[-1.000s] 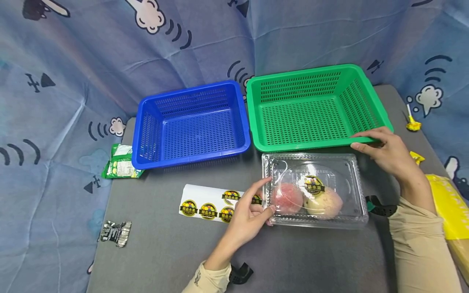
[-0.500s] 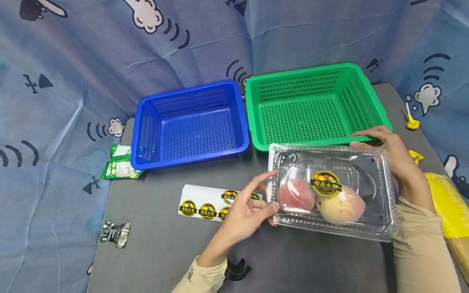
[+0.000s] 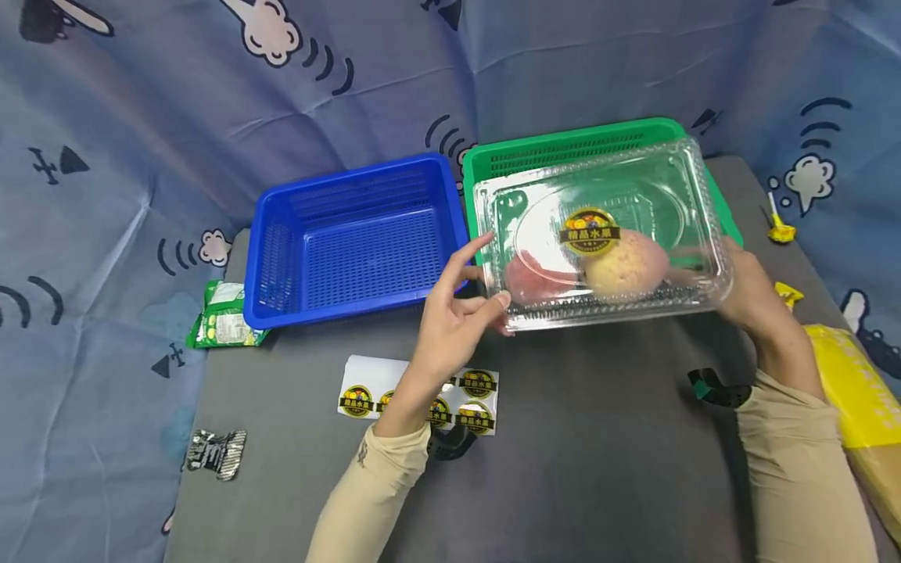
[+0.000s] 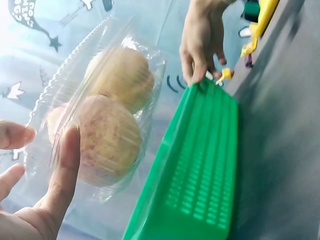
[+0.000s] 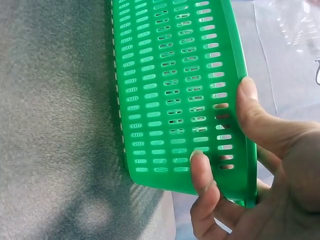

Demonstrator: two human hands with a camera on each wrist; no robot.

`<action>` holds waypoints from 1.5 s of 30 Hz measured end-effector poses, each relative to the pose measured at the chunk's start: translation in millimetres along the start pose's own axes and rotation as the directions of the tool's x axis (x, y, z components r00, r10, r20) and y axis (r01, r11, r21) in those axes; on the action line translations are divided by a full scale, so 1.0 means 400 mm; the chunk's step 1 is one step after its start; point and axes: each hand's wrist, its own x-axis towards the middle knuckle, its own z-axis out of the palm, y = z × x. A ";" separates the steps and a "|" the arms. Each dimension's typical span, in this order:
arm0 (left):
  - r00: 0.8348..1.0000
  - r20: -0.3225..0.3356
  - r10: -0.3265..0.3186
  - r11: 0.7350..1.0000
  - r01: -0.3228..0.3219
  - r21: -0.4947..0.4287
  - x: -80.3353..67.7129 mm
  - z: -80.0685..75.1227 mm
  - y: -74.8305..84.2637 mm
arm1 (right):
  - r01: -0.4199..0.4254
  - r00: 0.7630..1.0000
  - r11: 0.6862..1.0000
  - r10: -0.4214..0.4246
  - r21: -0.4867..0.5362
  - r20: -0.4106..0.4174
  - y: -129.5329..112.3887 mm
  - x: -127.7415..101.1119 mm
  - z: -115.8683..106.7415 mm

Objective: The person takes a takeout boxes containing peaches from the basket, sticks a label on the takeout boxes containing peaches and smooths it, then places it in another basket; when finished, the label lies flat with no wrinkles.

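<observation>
My left hand point(image 3: 450, 324) pinches the left edge of a clear plastic fruit box point(image 3: 531, 207), thumb on the near side. The box is held up in the air in front of and over the green basket point(image 3: 577, 142). Inside lie a pinkish-red fruit point(image 3: 536, 280) and a yellow and pink fruit point(image 3: 626, 266); a round black and gold label point(image 3: 590, 232) is on the lid. My right hand point(image 5: 287, 165) grips the basket's rim near a corner, thumb on the rim. In the head view, the box partly covers that hand.
A blue basket point(image 3: 352, 311) stands left of the green one. A sheet of round labels point(image 3: 477, 383) lies on the grey table point(image 3: 563, 469). A green packet point(image 3: 227, 314) and a black-silver wrapper point(image 3: 217, 453) are at left, a yellow package point(image 3: 852, 383) at right.
My left hand has lifted the fruit box off the table and carried it up and forward over the green basket. My right hand stays at the basket's rim.
</observation>
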 end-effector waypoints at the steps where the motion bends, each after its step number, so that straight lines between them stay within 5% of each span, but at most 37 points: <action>1: 1.000 -0.012 0.009 1.000 -0.009 0.001 0.015 -0.005 -0.001 | 0.010 1.000 0.999 -0.010 -0.031 -0.002 0.000 0.003 0.003; 9: 0.996 -0.086 -0.018 1.000 0.017 -0.003 0.125 -0.016 -0.012 | -0.040 0.999 0.998 0.041 -0.050 0.024 -0.019 0.002 0.015; 19: 0.985 -0.088 -0.145 0.987 0.150 0.054 0.218 -0.007 -0.032 | -0.055 0.997 0.997 0.057 -0.051 0.045 -0.033 -0.002 0.015; 45: 0.945 -0.071 -0.319 0.924 0.327 0.199 0.283 0.004 -0.090 | -0.069 0.997 0.997 0.069 -0.034 0.026 -0.028 -0.010 0.015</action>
